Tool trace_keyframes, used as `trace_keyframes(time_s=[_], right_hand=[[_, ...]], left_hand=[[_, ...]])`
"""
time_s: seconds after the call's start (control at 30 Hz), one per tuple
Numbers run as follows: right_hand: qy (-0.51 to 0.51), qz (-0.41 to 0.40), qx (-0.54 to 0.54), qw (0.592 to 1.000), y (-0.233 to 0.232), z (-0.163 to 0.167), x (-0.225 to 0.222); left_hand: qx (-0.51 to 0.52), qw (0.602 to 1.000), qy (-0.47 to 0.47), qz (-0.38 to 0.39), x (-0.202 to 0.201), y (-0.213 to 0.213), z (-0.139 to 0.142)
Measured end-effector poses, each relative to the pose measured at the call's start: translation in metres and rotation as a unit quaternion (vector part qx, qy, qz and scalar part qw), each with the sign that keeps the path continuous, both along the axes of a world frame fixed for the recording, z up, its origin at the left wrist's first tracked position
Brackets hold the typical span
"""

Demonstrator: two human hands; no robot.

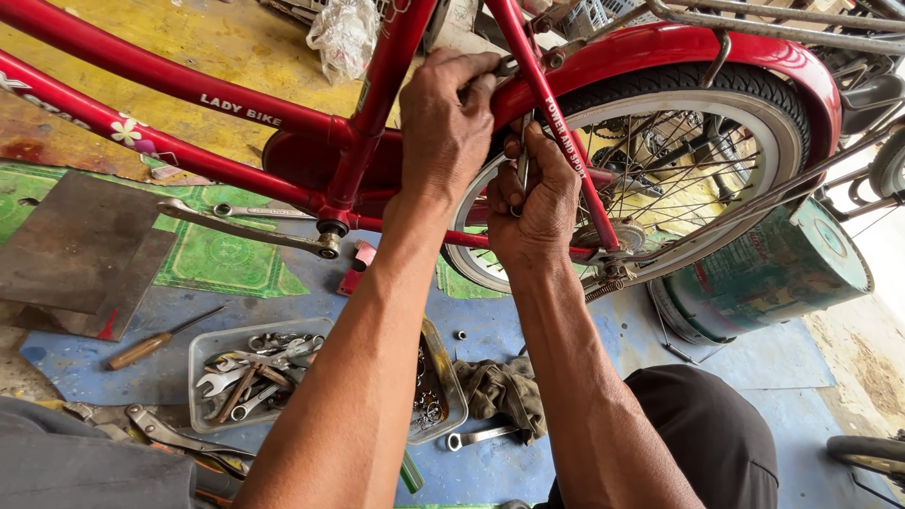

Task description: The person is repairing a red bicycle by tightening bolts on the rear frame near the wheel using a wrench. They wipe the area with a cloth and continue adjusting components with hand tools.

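A red bicycle frame (368, 123) stands in front of me, with its rear wheel (754, 104) under a red mudguard (679, 47). My left hand (445, 127) reaches up to where the mudguard meets the frame, its fingers pinched on a small fitting there. Just below, my right hand (539, 203) is closed on a slim metal wrench (521, 165) held upright against the same joint. A bare crank arm (255, 229) sticks out to the left of the bottom bracket.
A clear plastic tray of wrenches (250, 368) and a metal tray (438, 382) lie on the blue floor. Nearby are a wooden-handled screwdriver (156, 341), a loose wrench (479, 436), a rag (504, 391), pliers (179, 435) and a green drum (768, 273).
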State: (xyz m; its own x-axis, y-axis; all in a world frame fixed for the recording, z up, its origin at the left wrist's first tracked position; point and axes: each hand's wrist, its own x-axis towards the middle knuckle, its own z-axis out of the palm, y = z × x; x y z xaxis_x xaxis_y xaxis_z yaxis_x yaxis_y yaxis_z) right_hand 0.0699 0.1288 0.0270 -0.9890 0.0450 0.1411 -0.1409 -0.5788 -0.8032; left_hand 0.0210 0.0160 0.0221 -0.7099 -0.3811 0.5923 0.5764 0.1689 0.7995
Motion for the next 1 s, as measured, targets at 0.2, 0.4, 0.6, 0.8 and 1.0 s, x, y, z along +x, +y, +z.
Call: trace_keyframes(time_s=[0.2, 0.4, 0.6, 0.8, 1.0], right_hand=[[-0.008, 0.002, -0.006, 1.000, -0.001, -0.002, -0.002], [-0.013, -0.003, -0.008, 1.000, -0.001, -0.002, -0.001], [-0.022, -0.009, -0.018, 1.000, -0.002, 0.001, 0.001], [-0.003, 0.029, -0.043, 0.999, 0.003, -0.003, -0.002], [-0.030, -0.009, -0.049, 0.998, 0.003, -0.006, -0.008]], left_hand=[[-0.034, 0.999, -0.002, 0.039, 0.007, 0.002, 0.008], [-0.051, 0.996, -0.047, 0.063, 0.014, 0.002, 0.018], [-0.054, 0.992, -0.113, 0.033, 0.020, 0.002, 0.037], [-0.073, 0.984, -0.146, 0.071, 0.025, 0.013, 0.053], [-0.044, 0.981, -0.187, 0.012, 0.025, 0.019, 0.057]])
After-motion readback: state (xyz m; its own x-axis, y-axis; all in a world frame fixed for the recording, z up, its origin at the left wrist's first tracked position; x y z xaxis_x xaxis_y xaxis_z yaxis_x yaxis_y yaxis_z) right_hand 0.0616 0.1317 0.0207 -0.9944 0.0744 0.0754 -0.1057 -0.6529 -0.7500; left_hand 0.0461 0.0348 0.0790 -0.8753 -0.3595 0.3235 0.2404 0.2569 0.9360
